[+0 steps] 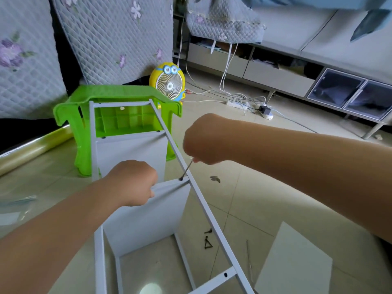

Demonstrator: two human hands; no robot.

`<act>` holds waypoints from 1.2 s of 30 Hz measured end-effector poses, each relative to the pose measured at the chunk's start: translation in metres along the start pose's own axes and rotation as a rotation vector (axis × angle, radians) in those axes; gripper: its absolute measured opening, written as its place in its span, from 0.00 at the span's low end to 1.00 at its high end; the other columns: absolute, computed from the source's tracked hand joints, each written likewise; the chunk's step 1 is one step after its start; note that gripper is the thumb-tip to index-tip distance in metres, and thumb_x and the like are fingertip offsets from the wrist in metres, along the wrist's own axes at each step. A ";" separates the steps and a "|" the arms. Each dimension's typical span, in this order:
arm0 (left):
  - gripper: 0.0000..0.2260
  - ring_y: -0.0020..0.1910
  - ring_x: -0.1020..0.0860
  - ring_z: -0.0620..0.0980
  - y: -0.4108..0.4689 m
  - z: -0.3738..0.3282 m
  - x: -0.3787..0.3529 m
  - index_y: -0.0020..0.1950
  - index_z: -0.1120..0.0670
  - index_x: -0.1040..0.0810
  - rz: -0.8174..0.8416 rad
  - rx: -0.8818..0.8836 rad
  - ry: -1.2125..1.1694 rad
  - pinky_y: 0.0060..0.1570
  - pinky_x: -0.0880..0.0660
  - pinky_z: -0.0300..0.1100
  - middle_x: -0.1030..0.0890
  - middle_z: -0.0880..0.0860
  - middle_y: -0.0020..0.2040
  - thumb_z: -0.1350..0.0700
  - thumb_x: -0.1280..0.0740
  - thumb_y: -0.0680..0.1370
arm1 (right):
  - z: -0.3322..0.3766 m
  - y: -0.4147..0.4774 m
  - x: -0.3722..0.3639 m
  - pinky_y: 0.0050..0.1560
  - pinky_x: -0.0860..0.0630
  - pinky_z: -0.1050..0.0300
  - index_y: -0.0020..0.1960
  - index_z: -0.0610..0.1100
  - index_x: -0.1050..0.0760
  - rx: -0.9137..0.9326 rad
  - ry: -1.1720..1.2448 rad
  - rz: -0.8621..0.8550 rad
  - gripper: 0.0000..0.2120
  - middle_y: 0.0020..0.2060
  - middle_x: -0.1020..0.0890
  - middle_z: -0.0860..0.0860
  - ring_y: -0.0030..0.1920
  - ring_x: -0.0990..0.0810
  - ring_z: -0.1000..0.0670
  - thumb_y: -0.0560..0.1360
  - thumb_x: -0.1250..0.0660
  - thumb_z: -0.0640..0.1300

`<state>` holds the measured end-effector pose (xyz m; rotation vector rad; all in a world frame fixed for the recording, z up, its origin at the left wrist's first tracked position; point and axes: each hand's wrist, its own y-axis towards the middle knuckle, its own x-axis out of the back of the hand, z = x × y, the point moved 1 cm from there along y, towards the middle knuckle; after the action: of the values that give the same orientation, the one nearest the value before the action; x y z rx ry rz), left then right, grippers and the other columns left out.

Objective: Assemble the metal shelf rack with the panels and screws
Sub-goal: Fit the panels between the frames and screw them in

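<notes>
The white metal rack frame (210, 219) lies on the floor, its far end leaning on a green plastic stool (70, 111). A white shelf panel (148, 213) stands between the frame rails, and my left hand (132, 183) grips its top edge. My right hand (201, 139) is curled round a screwdriver (187, 169) whose tip sits on a black screw (181, 178) at the panel's top right corner against the rail. A second panel (131, 153) is fixed farther up the frame. Loose black screws (208, 240) lie on the tiles by the rail.
A spare white panel (294, 266) lies flat at the lower right. A yellow cartoon fan (167, 81) stands behind the stool. Cables and a power strip (237, 103) trail across the floor. A low TV cabinet (275, 75) lines the right; quilted covers hang left.
</notes>
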<state>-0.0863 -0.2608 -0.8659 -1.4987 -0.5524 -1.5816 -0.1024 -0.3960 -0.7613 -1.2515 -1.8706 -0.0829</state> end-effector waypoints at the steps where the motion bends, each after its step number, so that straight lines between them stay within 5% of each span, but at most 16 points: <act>1: 0.19 0.38 0.32 0.52 0.000 0.000 -0.001 0.30 0.54 0.40 -0.002 -0.004 -0.005 0.32 0.40 0.40 0.36 0.49 0.31 0.49 0.40 0.78 | 0.000 -0.001 -0.005 0.46 0.29 0.58 0.56 0.42 0.25 0.011 -0.032 -0.016 0.10 0.48 0.21 0.49 0.51 0.22 0.45 0.79 0.43 0.39; 5: 0.19 0.37 0.33 0.52 0.001 0.005 -0.002 0.30 0.54 0.41 -0.008 -0.020 -0.022 0.28 0.43 0.39 0.37 0.49 0.31 0.50 0.40 0.78 | 0.005 -0.003 -0.013 0.41 0.35 0.57 0.50 0.42 0.25 0.060 -0.112 -0.103 0.11 0.47 0.21 0.49 0.50 0.23 0.45 0.76 0.45 0.34; 11: 0.19 0.38 0.32 0.52 0.001 0.005 -0.004 0.30 0.55 0.40 -0.022 -0.023 -0.045 0.34 0.40 0.39 0.36 0.49 0.32 0.49 0.40 0.78 | 0.010 -0.005 -0.010 0.27 0.42 0.63 0.43 0.43 0.30 0.154 -0.240 -0.061 0.08 0.35 0.26 0.48 0.33 0.30 0.45 0.76 0.45 0.33; 14: 0.19 0.38 0.32 0.52 0.002 0.006 -0.007 0.30 0.54 0.40 -0.043 -0.019 -0.040 0.28 0.43 0.39 0.35 0.49 0.33 0.48 0.40 0.77 | 0.008 0.005 -0.007 0.39 0.31 0.60 0.51 0.41 0.24 0.118 -0.223 -0.026 0.09 0.45 0.20 0.48 0.46 0.21 0.43 0.78 0.43 0.38; 17: 0.19 0.35 0.33 0.51 0.003 0.005 -0.007 0.30 0.54 0.40 -0.037 -0.010 -0.042 0.28 0.44 0.39 0.36 0.49 0.32 0.49 0.39 0.77 | 0.009 0.012 -0.001 0.41 0.31 0.58 0.54 0.42 0.24 0.089 -0.190 0.048 0.09 0.48 0.21 0.48 0.50 0.22 0.44 0.79 0.41 0.40; 23: 0.18 0.38 0.32 0.53 0.002 0.002 -0.006 0.31 0.54 0.39 -0.063 0.014 -0.009 0.27 0.44 0.39 0.35 0.49 0.32 0.49 0.39 0.77 | 0.015 0.023 0.021 0.41 0.31 0.56 0.43 0.45 0.33 -0.002 -0.090 0.206 0.04 0.32 0.33 0.50 0.43 0.29 0.44 0.77 0.40 0.40; 29: 0.18 0.40 0.32 0.52 0.001 0.001 -0.004 0.31 0.53 0.39 -0.063 0.030 -0.034 0.38 0.38 0.39 0.35 0.49 0.34 0.48 0.39 0.78 | 0.011 0.016 0.011 0.37 0.33 0.57 0.54 0.43 0.26 -0.033 -0.015 0.183 0.08 0.33 0.34 0.51 0.43 0.30 0.46 0.79 0.42 0.43; 34: 0.18 0.42 0.30 0.51 0.001 0.002 -0.003 0.31 0.53 0.39 -0.054 0.012 -0.016 0.39 0.37 0.38 0.33 0.49 0.35 0.48 0.41 0.78 | -0.007 -0.016 -0.022 0.45 0.32 0.54 0.59 0.41 0.28 -0.220 0.261 0.099 0.17 0.46 0.27 0.47 0.53 0.26 0.44 0.81 0.47 0.51; 36: 0.16 0.48 0.26 0.52 0.002 0.002 -0.001 0.35 0.53 0.32 -0.056 -0.005 0.006 0.40 0.36 0.39 0.26 0.50 0.44 0.47 0.44 0.79 | -0.017 -0.033 -0.045 0.47 0.33 0.54 0.58 0.41 0.29 -0.307 0.396 0.067 0.18 0.51 0.25 0.45 0.56 0.26 0.44 0.81 0.50 0.51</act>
<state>-0.0836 -0.2595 -0.8671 -1.4935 -0.5912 -1.6311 -0.1120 -0.4532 -0.7692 -1.3836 -1.5070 -0.5589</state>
